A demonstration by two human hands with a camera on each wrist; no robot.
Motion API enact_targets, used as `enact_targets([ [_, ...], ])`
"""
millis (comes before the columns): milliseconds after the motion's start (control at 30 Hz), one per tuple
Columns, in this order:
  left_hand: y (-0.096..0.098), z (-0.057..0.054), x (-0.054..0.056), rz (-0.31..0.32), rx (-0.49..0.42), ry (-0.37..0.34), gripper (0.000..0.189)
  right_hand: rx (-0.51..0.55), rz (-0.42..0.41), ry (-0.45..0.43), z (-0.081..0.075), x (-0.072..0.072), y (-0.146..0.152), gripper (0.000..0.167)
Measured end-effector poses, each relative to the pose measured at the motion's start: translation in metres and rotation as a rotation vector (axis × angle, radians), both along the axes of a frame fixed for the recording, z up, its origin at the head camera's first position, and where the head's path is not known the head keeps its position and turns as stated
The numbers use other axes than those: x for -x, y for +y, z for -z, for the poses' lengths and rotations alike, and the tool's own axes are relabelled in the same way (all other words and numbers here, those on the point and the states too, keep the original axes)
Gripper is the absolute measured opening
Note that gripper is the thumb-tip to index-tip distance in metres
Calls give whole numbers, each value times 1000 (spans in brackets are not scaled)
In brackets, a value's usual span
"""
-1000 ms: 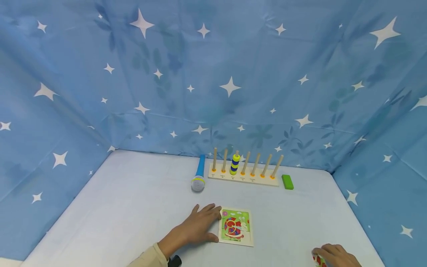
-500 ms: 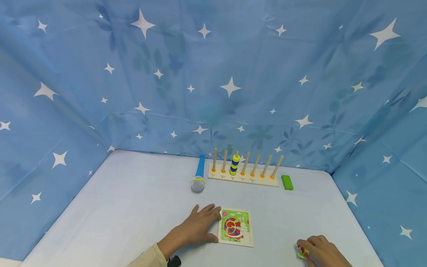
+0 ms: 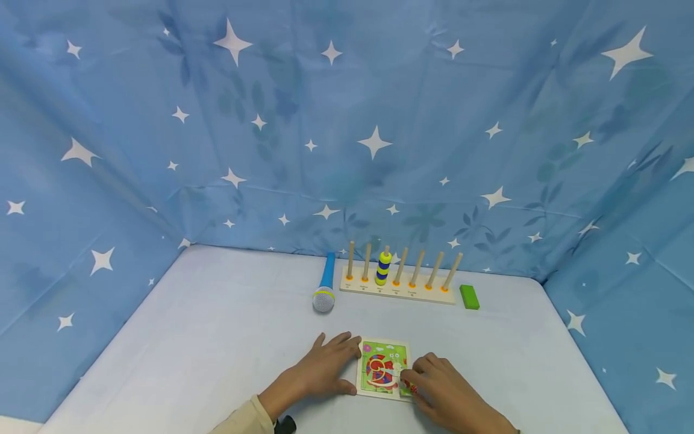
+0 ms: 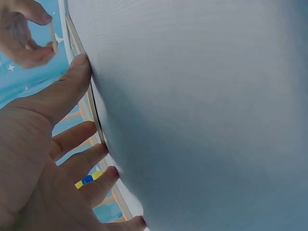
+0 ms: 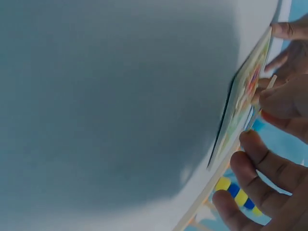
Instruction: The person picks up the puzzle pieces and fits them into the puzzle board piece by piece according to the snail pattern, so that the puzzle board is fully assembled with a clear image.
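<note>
A square snail puzzle board lies flat on the table. My left hand rests along its left edge, fingers spread, with the thumb and fingertips touching the rim and table. At the board's lower right, my right hand pinches a small green and red puzzle piece between thumb and finger. The right wrist view shows this thin piece edge-on and tilted, raised a little above the board. My fingers cover part of the piece.
Behind the board lie a blue toy microphone and a wooden peg rack with yellow and blue rings on one peg. A green block sits right of the rack. Blue star-patterned cloth surrounds the white table.
My right hand has carried the puzzle piece leftward from the table's right side to above the board's lower right. My left hand has stayed at the board's left edge.
</note>
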State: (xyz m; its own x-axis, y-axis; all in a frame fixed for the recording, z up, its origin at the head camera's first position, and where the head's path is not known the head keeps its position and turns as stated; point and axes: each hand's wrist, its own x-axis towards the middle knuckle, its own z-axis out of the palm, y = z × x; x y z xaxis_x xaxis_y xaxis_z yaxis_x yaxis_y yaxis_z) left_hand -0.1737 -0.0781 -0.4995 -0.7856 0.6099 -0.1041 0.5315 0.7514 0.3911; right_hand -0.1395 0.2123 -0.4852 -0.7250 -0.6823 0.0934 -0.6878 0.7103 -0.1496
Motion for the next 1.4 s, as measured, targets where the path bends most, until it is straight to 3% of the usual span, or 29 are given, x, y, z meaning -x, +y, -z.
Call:
enact_targets([
  [533,0,-1,0,6,-2,2,55,-25,-19,71,8,1,-16,20],
  [900,0,-1,0,2,-4,-3,56,-122,-5,69,4,-6,-18,25],
  [1133,0,-1,1,1,-4,-2,55,-79,38,18,4,-1,-29,33],
  [1400,-1,-1,1,-6,0,-9,53,-74,19,9,9,1,-42,31],
])
